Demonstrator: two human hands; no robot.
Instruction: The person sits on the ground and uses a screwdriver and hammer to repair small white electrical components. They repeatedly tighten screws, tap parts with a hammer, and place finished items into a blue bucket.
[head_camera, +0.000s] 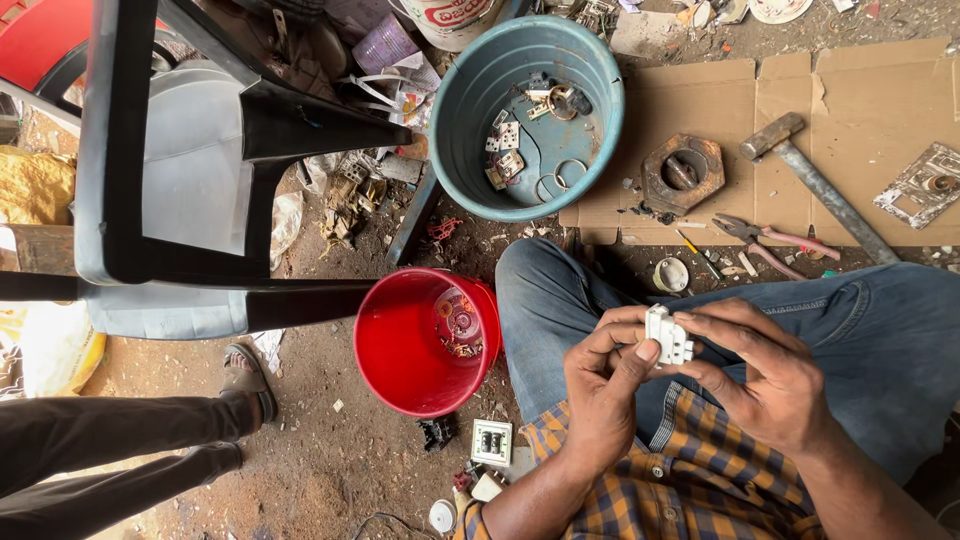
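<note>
While gripped between left hand (605, 385) and right hand (765, 375), small white switch part (668, 336), held above denim knee, red bucket (425, 340) just beside.

red bucket (400, 350) beside teal tub (470, 150); hammer (815, 180), pliers (770, 240), hexagonal metal block (655, 155) on cardboard (870, 100).

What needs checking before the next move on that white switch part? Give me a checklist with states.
1. White switch part held by both hands: ok.
2. Left hand thumb pressing on it: ok.
3. Right hand fingers on its far side: ok.
4. Red bucket close by the knee, open: ok.
5. Pliers lying on the cardboard, free: ok.
6. Part's screws or clips loosened: cannot tell.
</note>
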